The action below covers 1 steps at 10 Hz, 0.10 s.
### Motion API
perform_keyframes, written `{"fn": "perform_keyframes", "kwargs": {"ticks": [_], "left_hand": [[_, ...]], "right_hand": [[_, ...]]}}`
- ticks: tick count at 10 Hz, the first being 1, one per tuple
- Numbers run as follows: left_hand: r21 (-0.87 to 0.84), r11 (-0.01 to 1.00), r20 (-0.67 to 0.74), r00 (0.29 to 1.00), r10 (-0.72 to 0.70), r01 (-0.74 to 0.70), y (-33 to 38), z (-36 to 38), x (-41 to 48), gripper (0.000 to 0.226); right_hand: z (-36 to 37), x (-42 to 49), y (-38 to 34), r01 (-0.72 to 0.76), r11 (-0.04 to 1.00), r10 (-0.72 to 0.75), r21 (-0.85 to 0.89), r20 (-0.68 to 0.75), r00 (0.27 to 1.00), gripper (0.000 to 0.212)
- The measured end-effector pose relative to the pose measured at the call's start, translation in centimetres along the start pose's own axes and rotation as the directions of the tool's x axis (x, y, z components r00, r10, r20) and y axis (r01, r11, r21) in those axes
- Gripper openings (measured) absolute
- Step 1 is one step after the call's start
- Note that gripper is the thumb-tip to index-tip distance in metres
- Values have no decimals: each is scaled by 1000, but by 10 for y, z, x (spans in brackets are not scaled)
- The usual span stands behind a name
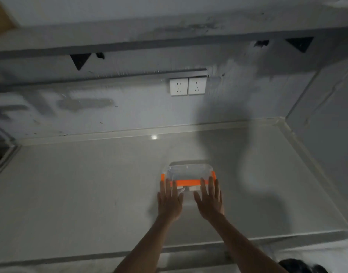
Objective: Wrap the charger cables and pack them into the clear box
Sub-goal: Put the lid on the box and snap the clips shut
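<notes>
With both palms flat over the near half of the clear box (188, 174), this reads as the closing or seating step. Left hand (169, 200) lies open, fingers spread, tips on the orange band (188, 182) at the left corner; it clasps nothing. Right hand (209, 200) mirrors it at the right corner, also flat and empty. Box sits on the grey countertop (90, 194), below the 2 wall sockets (187, 86). White blocks, likely chargers, show through the front wall; cables too blurred to confirm. My call: press down evenly on both corners together so the box doesn't skid, then check that the orange clips sit flush.
</notes>
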<state>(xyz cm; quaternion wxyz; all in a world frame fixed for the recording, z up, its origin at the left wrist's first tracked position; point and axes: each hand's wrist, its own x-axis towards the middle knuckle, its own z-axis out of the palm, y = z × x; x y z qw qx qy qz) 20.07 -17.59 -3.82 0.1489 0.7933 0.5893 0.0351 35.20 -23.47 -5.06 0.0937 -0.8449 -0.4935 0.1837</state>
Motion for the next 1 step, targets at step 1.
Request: {"fn": "perform_keyframes", "kwargs": {"ticks": [1], "left_hand": [[20,999,55,998,30,-31,-1,2,10,68]], "right_hand": [[-9,12,2,36,999,-37,23,40,999,74]]}}
